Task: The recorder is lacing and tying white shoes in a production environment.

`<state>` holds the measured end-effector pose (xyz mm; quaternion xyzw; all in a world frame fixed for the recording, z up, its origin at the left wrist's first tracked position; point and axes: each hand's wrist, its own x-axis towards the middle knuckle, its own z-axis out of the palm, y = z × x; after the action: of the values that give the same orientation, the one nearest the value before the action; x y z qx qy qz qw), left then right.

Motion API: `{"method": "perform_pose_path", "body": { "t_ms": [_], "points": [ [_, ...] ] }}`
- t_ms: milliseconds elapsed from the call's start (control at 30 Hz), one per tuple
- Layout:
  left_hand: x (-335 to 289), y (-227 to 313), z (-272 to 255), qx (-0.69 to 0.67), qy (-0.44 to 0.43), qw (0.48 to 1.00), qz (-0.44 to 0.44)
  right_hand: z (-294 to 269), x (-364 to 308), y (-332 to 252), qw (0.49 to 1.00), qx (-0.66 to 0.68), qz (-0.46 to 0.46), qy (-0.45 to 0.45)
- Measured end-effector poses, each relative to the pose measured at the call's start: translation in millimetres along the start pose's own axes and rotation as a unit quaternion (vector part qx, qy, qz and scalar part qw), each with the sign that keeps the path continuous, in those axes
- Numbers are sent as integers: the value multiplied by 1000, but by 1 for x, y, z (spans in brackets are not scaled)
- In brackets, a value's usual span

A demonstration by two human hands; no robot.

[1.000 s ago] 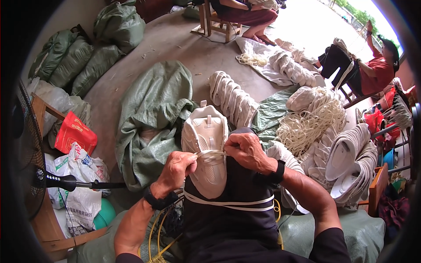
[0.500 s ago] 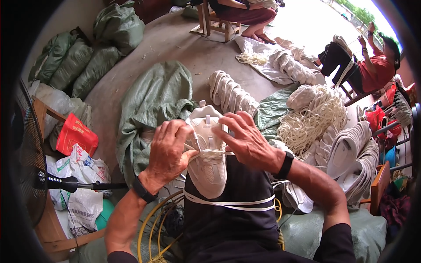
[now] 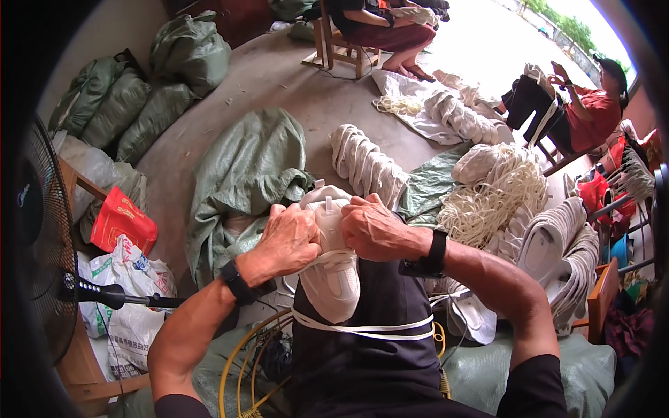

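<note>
A pale beige sneaker [image 3: 330,287] rests on my thigh with its toe toward me. My left hand [image 3: 289,237] is closed at the left side of its lacing, fingers curled in. On the other side of the tongue [image 3: 328,217], my right hand [image 3: 380,228] makes a similar closed grip. White shoelace [image 3: 339,256] crosses the shoe between the hands, and its ends run into both grips; the fingertips are mostly hidden. Loops of white cord [image 3: 369,329] lie around my dark-trousered leg below the shoe's toe.
Green woven sacks [image 3: 244,167] lie ahead. Bundled shoe uppers [image 3: 366,159] and a heap of pale laces [image 3: 491,191] stretch to the right. A fan [image 3: 49,237] and a red bag [image 3: 124,219] stand left. Two other people sit farther off, one in a red shirt [image 3: 596,115].
Both hands have closed from looser, spread fingers and turned knuckles up beside the shoe. The lace strands bunched over its middle now lie flatter. The person in red has lowered their arms.
</note>
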<state>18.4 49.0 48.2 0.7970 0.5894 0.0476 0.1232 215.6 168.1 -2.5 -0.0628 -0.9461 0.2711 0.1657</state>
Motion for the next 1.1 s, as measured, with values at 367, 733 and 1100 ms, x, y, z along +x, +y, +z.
{"method": "perform_pose_path", "body": {
  "t_ms": [367, 733, 1100],
  "points": [
    [-7, 10, 21, -254, 232, 937, -63, -30, 46, -42, 955, 147, 156, 206],
    [2, 20, 30, -357, 325, 868, -115, -19, 44, -48, 957, 135, 99, 239],
    [3, 19, 20, -457, 335, 801, -195, 18, 8, -51, 989, -48, -47, 135]
  ]
}}
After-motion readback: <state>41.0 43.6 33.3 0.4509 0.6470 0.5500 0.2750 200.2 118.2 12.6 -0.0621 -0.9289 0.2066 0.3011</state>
